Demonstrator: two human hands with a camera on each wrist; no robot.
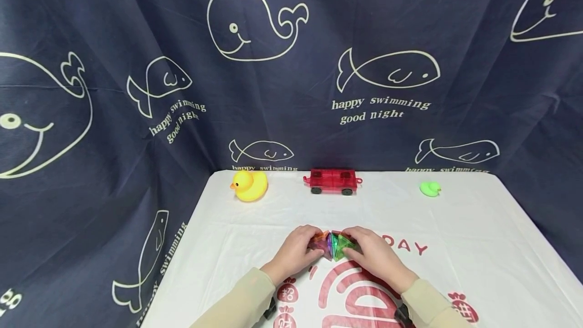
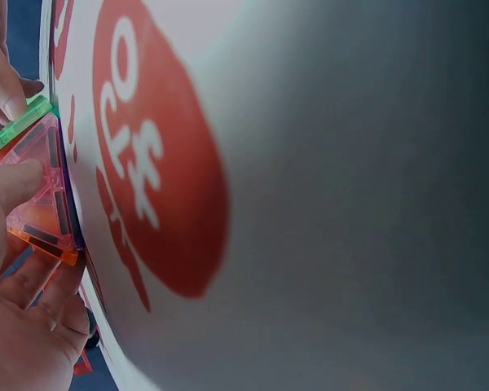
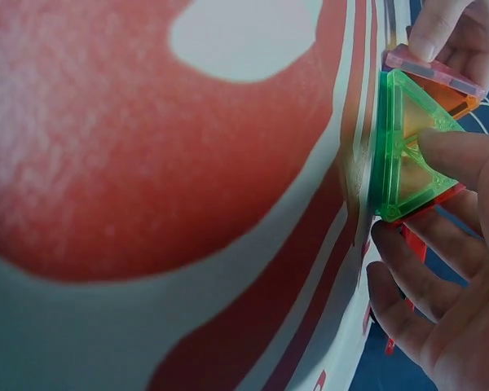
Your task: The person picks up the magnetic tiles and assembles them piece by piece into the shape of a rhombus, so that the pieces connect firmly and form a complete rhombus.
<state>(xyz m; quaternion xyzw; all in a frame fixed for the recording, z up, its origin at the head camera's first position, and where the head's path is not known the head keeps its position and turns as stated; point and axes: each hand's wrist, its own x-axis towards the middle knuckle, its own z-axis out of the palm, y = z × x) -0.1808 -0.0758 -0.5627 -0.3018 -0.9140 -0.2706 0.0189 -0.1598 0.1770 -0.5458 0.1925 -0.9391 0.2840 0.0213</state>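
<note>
Near the middle of the table, my left hand (image 1: 297, 250) grips a small pyramid of triangular magnetic tiles. In the left wrist view my thumb presses its pink tile (image 2: 52, 145), and the fingers lie behind an orange tile (image 2: 53, 247). My right hand (image 1: 374, 252) holds a second tile pyramid, the thumb on a light green tile (image 3: 407, 155) and the fingers by a red tile (image 3: 440, 204). A purple tile (image 1: 330, 243) on the left pyramid stands side by side with a teal tile (image 1: 335, 243) on the right one.
Along the far edge stand a yellow rubber duck (image 1: 250, 186), a red wheeled toy car base (image 1: 333, 180) and a small green duck (image 1: 430, 189). The white tablecloth (image 1: 246, 232) has red print. A dark blue curtain (image 1: 314, 125) hangs behind and around the table.
</note>
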